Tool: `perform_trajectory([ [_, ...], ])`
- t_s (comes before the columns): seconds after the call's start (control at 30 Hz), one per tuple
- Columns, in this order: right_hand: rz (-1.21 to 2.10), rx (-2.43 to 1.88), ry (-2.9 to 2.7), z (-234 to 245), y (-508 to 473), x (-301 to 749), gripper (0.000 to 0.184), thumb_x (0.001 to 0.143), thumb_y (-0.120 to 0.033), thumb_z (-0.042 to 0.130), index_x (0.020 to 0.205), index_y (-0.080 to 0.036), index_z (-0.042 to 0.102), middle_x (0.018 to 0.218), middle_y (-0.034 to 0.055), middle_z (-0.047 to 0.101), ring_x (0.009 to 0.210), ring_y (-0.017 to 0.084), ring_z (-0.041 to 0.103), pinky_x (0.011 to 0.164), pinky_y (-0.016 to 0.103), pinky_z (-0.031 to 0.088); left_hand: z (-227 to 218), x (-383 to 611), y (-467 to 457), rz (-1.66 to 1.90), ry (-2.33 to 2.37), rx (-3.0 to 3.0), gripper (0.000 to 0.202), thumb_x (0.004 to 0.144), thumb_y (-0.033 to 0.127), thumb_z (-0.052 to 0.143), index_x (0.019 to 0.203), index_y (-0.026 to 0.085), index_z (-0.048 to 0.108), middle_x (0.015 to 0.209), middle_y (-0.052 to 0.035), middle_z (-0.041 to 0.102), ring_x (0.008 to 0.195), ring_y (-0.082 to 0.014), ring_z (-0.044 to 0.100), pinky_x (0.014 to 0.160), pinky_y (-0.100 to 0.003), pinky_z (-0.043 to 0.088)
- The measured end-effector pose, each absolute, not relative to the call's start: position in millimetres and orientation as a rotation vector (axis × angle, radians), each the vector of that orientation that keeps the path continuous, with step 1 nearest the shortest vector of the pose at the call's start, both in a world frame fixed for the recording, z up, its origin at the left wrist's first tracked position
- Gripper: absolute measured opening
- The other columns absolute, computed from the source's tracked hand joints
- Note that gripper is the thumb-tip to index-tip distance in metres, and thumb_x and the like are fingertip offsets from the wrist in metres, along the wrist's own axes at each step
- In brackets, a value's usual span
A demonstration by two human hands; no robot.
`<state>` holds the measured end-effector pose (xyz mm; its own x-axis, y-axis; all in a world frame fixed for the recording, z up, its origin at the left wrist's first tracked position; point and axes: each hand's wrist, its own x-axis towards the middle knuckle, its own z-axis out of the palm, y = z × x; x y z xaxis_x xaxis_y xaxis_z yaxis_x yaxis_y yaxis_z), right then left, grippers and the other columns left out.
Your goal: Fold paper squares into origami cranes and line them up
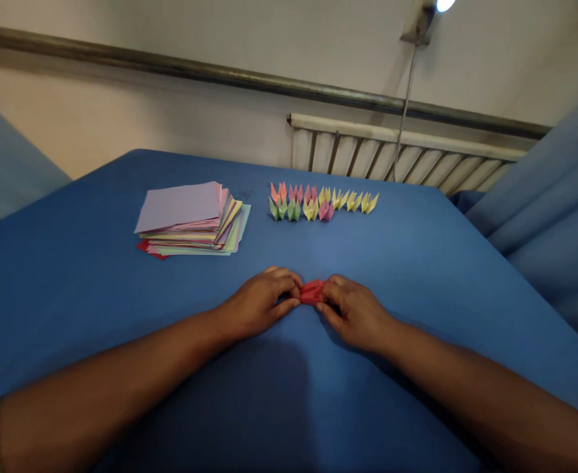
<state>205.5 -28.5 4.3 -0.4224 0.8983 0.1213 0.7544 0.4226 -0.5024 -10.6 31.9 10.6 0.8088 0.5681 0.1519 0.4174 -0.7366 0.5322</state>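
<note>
A small red folded paper [311, 292] is held between my two hands, low over the blue table [195, 407]. My left hand [269, 297] pinches its left end between thumb and fingers. On the opposite end, the thumb and fingers of my right hand [351, 307] are closed as well. Its outer ends are hidden by my fingertips. Beyond my hands stand several origami cranes [311, 209] in two rows, in orange, pink, green and yellow.
To the left of the cranes lies a thick stack of coloured paper sheets [180, 205], a lilac one on top. Behind the table are a wall pipe [210, 73], a radiator [368, 141] and a hanging cord [407, 92]. Blue curtains [559, 177] flank the right side.
</note>
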Motion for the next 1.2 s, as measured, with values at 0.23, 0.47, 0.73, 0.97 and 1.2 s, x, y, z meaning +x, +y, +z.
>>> perform_trajectory([
  [0.23, 0.484, -1.506, -2.249, 1.3, -26.8, 203.9, 0.011, 0.089, -0.023, 0.050, 0.079, -0.019, 0.053, 0.079, 0.0010, 0.053, 0.071, 0.013, 0.050, 0.068, 0.027, 0.039, 14.8, -8.1, 31.7, 0.427, 0.879, 2.451, 0.009, 0.087, 0.021, 0.052, 0.088, 0.019, 0.061, 0.092, -0.0018, 0.064, 0.087, -0.0163, 0.058, 0.083, -0.031, 0.044],
  [0.47, 0.488, -1.547, -2.199, 1.7, -26.7, 201.6, 0.011, 0.088, -0.024, 0.053, 0.079, -0.019, 0.053, 0.078, 0.0008, 0.055, 0.070, 0.013, 0.050, 0.067, 0.027, 0.039, 14.6, -5.8, 27.8, 0.392, 0.928, 2.463, 0.011, 0.086, 0.021, 0.053, 0.091, 0.020, 0.063, 0.083, 0.0002, 0.064, 0.080, -0.0158, 0.057, 0.072, -0.027, 0.044],
  [0.73, 0.441, -1.476, -2.326, 2.6, -27.0, 203.3, 0.022, 0.095, -0.025, 0.043, 0.107, -0.023, 0.061, 0.093, 0.0039, 0.059, 0.080, 0.014, 0.056, 0.070, 0.026, 0.041, 15.9, -4.2, 27.9, 0.381, 0.948, 2.568, 0.010, 0.086, 0.021, 0.052, 0.087, 0.018, 0.062, 0.082, -0.0017, 0.065, 0.077, -0.0163, 0.057, 0.072, -0.029, 0.043],
  [0.97, 0.397, -1.490, -2.402, 3.9, -25.5, 207.3, 0.024, 0.095, -0.026, 0.043, 0.097, -0.021, 0.066, 0.092, 0.0045, 0.059, 0.075, 0.013, 0.054, 0.067, 0.026, 0.040, 20.4, -15.7, 33.4, 0.313, 0.977, 2.616, 0.014, 0.087, 0.022, 0.051, 0.088, 0.019, 0.064, 0.083, -0.0022, 0.066, 0.079, -0.0166, 0.058, 0.074, -0.029, 0.043],
  [1.2, 0.311, -1.435, -2.407, 3.2, -22.4, 209.0, 0.021, 0.093, -0.025, 0.048, 0.095, -0.021, 0.068, 0.107, 0.0087, 0.061, 0.096, 0.020, 0.055, 0.081, 0.035, 0.043, 27.6, -22.9, 31.3, 0.324, 1.037, 2.642, 0.020, 0.090, 0.024, 0.047, 0.099, 0.019, 0.064, 0.092, -0.0047, 0.065, 0.088, -0.0184, 0.058, 0.080, -0.032, 0.044],
])
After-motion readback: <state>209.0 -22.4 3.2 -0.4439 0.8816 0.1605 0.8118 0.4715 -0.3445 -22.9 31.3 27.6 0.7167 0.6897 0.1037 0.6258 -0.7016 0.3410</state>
